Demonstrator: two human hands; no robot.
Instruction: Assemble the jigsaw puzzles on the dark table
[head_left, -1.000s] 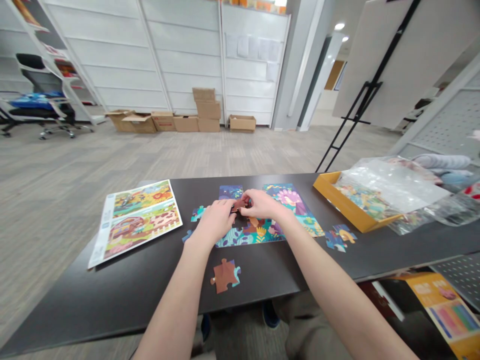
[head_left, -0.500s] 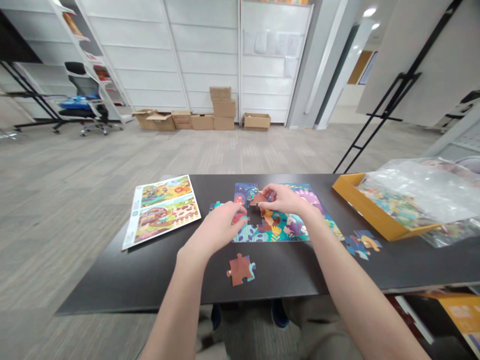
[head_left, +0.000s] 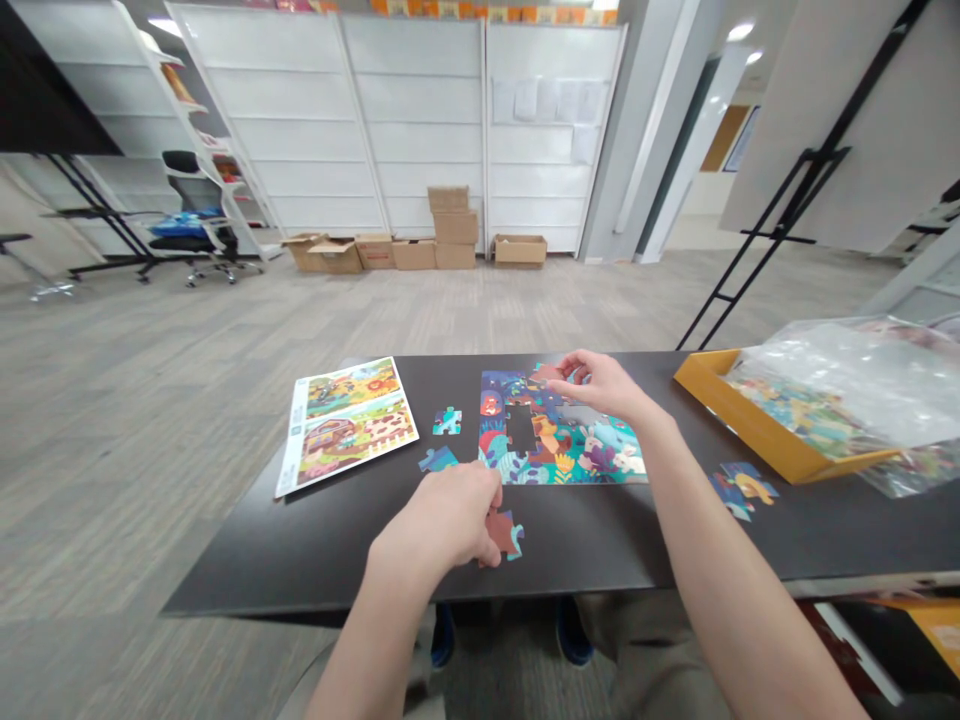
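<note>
A colourful jigsaw puzzle (head_left: 551,468) lies on the dark table, with a dark gap left of its middle. My right hand (head_left: 592,383) is over the puzzle's upper part, its fingers closed on a reddish-brown piece (head_left: 545,373). Near the table's front, my left hand (head_left: 463,512) has its fingers closed on the left side of another reddish-brown piece (head_left: 504,533) with a teal edge. Two loose pieces lie left of the puzzle: a teal one (head_left: 448,421) and a blue-green one (head_left: 437,459) just beyond my left hand.
A picture sheet (head_left: 349,425) lies at the table's left. On the right are a yellow box (head_left: 780,433) holding puzzle pieces, a clear plastic bag (head_left: 855,370) over it, and several loose blue and orange pieces (head_left: 744,487) beside my right forearm.
My left hand has moved from the puzzle down to the brown piece in front and taken hold of it. My right hand has shifted up and right with its piece, away from the gap.
</note>
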